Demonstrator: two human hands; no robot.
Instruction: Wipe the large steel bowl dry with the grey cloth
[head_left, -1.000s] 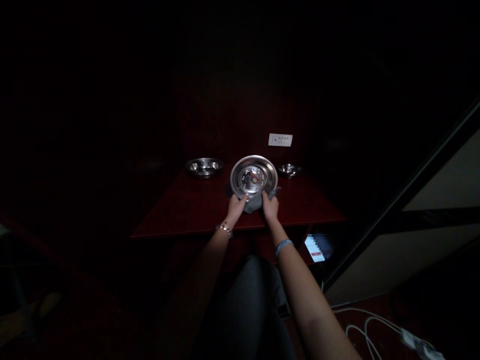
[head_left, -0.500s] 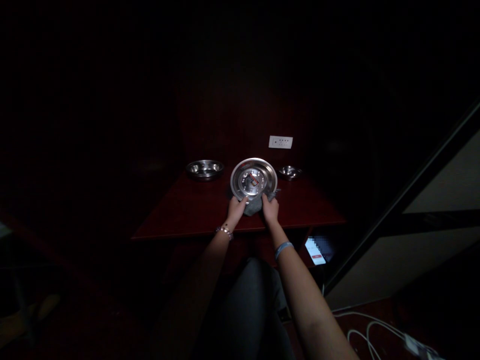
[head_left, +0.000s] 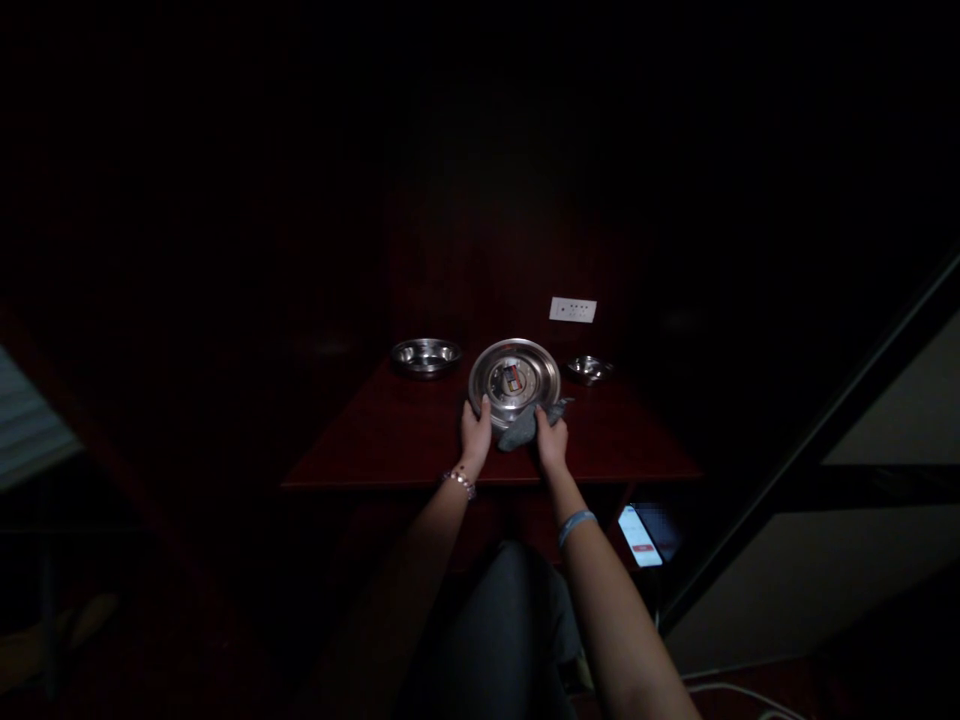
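Observation:
A shiny steel bowl [head_left: 495,372] with a label on its inner base is tilted toward me above the table. My left hand [head_left: 475,432] grips its lower left rim, thumb on the inside. At the lower right rim my right hand [head_left: 552,438] is closed on a grey cloth [head_left: 519,430], pressing it against the bowl. Part of the cloth sticks out beyond that hand to the right. The fingers behind the bowl are hidden.
On the dark red table [head_left: 390,450] stand a wide steel bowl [head_left: 425,358] at the back left and a smaller steel bowl [head_left: 589,370] at the back right. A white wall socket [head_left: 573,310] is behind. A lit phone [head_left: 640,536] lies below the table's right side.
The bowl has turned, so its label sits at a steeper angle. My left hand has moved up the left rim, and the cloth now shows more at the lower right. The view has shifted slightly.

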